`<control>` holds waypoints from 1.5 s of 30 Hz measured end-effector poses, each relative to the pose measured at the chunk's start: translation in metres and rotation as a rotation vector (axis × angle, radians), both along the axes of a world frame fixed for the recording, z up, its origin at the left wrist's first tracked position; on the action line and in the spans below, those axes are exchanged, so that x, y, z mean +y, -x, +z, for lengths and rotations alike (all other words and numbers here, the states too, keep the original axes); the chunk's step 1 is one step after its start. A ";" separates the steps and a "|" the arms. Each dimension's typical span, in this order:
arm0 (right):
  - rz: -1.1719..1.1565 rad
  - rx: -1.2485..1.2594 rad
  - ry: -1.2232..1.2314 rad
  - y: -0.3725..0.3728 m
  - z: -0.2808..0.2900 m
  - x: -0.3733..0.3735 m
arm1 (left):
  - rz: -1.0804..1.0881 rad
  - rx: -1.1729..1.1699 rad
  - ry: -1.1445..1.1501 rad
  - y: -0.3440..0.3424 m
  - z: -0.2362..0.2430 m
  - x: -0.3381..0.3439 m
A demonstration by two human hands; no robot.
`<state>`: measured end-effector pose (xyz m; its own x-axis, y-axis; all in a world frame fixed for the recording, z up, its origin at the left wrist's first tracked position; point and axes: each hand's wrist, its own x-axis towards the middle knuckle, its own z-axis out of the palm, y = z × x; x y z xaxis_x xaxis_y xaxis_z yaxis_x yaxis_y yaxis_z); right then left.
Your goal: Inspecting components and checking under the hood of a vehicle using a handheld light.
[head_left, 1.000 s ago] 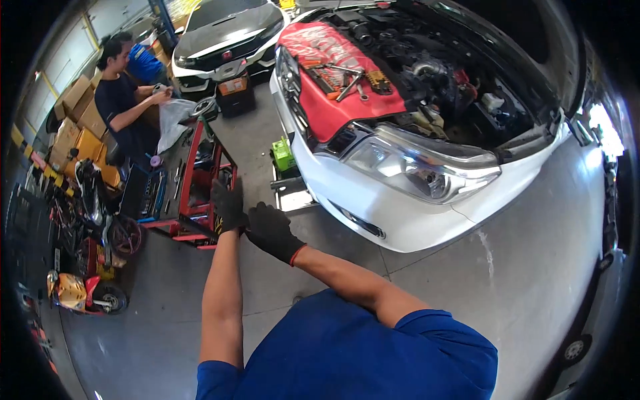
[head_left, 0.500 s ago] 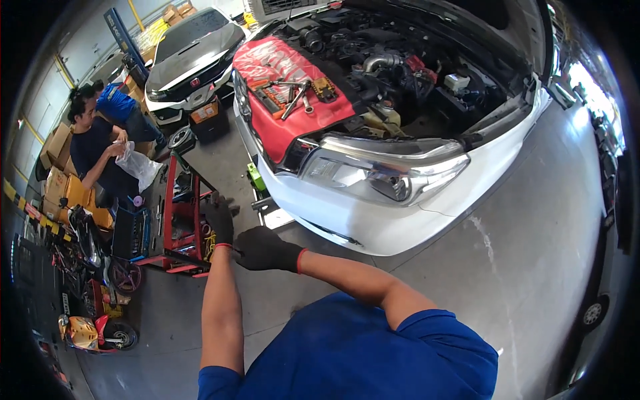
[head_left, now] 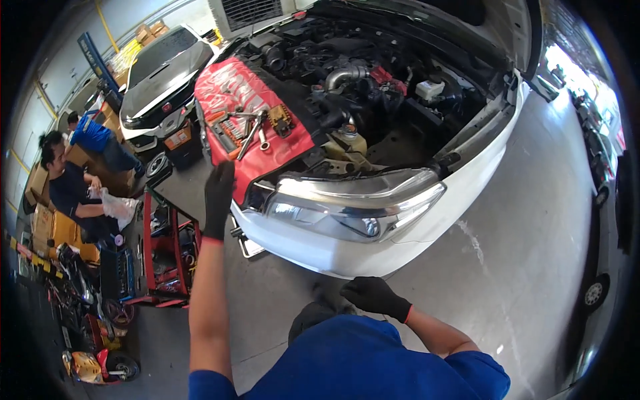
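My left hand (head_left: 219, 203), in a black glove with a red cuff, reaches forward at the near edge of a red fender cover (head_left: 293, 155). Its fingers look stretched out, and I see nothing held. My right hand (head_left: 375, 295), gloved alike, is curled closed in the air near my body, below the front bumper, with nothing showing in it. Beyond my left hand, a ratchet wrench (head_left: 250, 133), an orange tool case (head_left: 223, 137) and a yellow-brown bit holder (head_left: 281, 120) lie on the cover, which drapes the white car's (head_left: 320, 250) front edge.
The hood is up over the engine bay (head_left: 353, 87). A red tool cart (head_left: 175, 253) stands left of my arm. Farther left, a person (head_left: 67, 180) handles a clear plastic bag (head_left: 119, 208), near cardboard boxes and a small orange motorbike (head_left: 90, 365). Another car (head_left: 163, 73) is parked behind.
My hands, together at the left glove's cuff before, have parted. The left has moved forward toward the cover; the right has drawn back to the right. The view has shifted closer to the car.
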<state>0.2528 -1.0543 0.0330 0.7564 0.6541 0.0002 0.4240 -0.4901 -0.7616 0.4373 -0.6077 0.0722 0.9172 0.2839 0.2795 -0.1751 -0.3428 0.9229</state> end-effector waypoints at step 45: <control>-0.102 0.045 -0.655 -0.305 0.123 -0.131 | 0.158 -0.229 -0.385 -0.064 0.087 -0.458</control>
